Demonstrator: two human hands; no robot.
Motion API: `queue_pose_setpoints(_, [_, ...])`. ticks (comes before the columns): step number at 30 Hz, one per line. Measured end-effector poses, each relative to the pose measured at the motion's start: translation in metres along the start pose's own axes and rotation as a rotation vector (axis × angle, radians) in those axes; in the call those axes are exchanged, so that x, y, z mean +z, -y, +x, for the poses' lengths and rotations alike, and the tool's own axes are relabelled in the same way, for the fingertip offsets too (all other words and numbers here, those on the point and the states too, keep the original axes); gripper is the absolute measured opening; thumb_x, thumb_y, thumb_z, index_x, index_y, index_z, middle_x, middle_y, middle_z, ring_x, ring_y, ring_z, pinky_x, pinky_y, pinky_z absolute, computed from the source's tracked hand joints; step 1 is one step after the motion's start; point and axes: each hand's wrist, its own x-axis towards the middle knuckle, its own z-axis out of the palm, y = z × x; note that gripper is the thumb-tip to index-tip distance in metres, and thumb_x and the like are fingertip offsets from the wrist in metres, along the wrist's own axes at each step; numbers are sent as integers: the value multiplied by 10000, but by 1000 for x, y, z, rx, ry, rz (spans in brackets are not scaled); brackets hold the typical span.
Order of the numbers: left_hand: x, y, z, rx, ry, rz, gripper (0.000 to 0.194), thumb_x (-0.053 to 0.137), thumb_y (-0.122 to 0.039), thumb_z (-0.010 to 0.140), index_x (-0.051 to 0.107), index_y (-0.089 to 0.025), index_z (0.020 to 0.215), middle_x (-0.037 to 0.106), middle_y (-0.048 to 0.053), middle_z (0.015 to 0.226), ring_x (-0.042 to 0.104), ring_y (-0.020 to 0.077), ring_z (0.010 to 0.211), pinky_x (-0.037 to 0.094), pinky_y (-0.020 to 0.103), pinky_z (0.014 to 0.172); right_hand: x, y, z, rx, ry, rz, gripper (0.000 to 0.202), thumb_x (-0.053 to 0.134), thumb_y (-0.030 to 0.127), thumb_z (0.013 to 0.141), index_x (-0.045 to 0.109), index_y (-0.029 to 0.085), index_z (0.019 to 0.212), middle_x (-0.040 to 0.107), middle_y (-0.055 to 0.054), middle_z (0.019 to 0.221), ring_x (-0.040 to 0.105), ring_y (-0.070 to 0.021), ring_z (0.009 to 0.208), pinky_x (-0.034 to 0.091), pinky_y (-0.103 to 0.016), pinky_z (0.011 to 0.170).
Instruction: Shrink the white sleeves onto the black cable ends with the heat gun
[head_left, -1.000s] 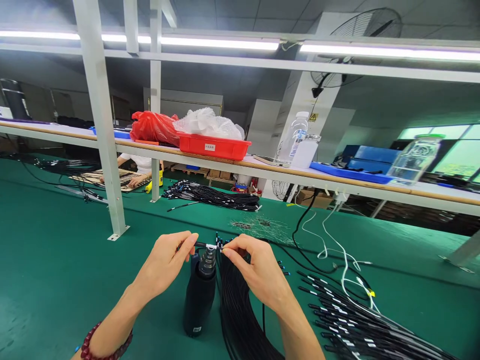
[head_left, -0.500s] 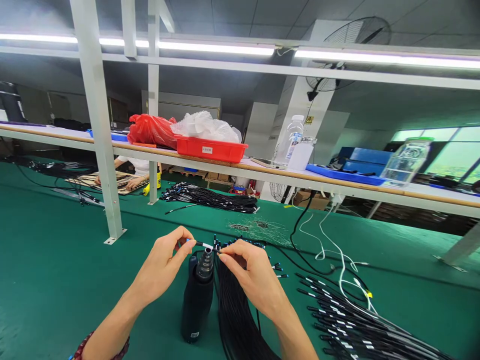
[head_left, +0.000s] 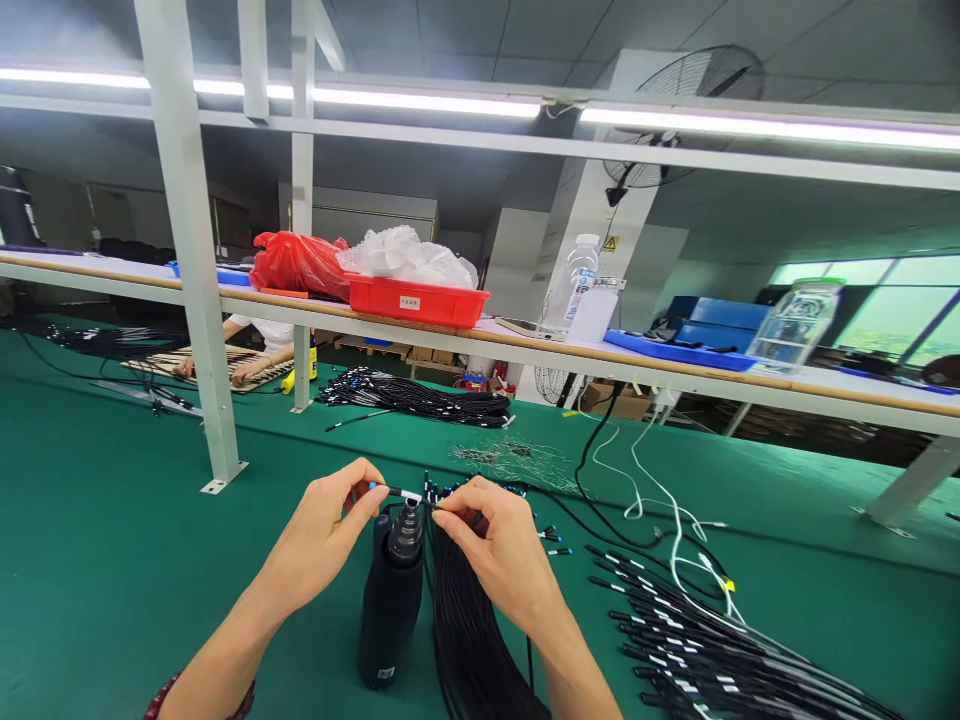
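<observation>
Between my hands a black cable [head_left: 395,492] with a white sleeve near its end is stretched level. My left hand [head_left: 334,525] pinches its blue-tipped end, and my right hand [head_left: 491,535] pinches it on the other side of the sleeve. Just under the white part is the metal nozzle of a black heat gun [head_left: 390,610], which stands upright on the table with its nozzle up. Beside it, partly behind my right hand, lies a thick bundle of black cables [head_left: 472,630] with blue tips.
Another bundle of black cables with white sleeves [head_left: 675,640] lies at the right, near white cords [head_left: 679,520]. Thin wire scraps [head_left: 517,455] lie behind my hands. A shelf [head_left: 525,345] carries a red bin [head_left: 416,300] and bottles. A co-worker's hands [head_left: 244,372] show at far left.
The whole view has shifted slightly. Both hands keep their pinch on the cable, and its white sleeve stays right above the heat gun nozzle.
</observation>
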Motion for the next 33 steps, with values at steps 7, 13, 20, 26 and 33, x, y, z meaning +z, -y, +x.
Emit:
queue_pose_setpoints(7, [1,-2,0,-50,10,19,452,360,-573,929,432,-210,669,421,-54,625,346,127,589,264,257,551,-1,0,-2,16,-19,2,140,652,130,842,700,206,735,593,8,726,520,-132,632,346,-238,565])
queue_pose_setpoints(13, [0,-2,1,-60,11,-35,453,378,-570,921,407,-208,650,394,-61,604,322,117,563,260,258,538,-9,6,-8,-59,97,-19,274,512,222,959,673,205,738,582,7,725,513,-135,667,352,-253,616])
queue_pose_setpoints(20, [-1,3,-1,26,-5,-42,319,428,-490,933,501,-220,780,479,-43,729,411,142,701,324,260,646,1,0,-5,-11,5,0,160,595,149,889,670,199,757,594,16,733,538,-133,663,367,-246,606])
queue_pose_setpoints(26, [1,5,0,58,-10,-19,281,429,-478,939,507,-231,828,505,-38,790,436,149,753,333,259,674,4,-1,-4,2,-36,-8,133,602,141,875,658,194,767,602,2,768,554,-147,690,381,-242,609])
queue_pose_setpoints(33, [4,7,1,-1,-77,74,522,292,-596,948,364,-202,614,379,-54,572,317,124,554,246,274,567,0,4,-9,-30,29,33,219,489,247,961,597,201,776,579,22,731,492,-133,655,351,-235,603])
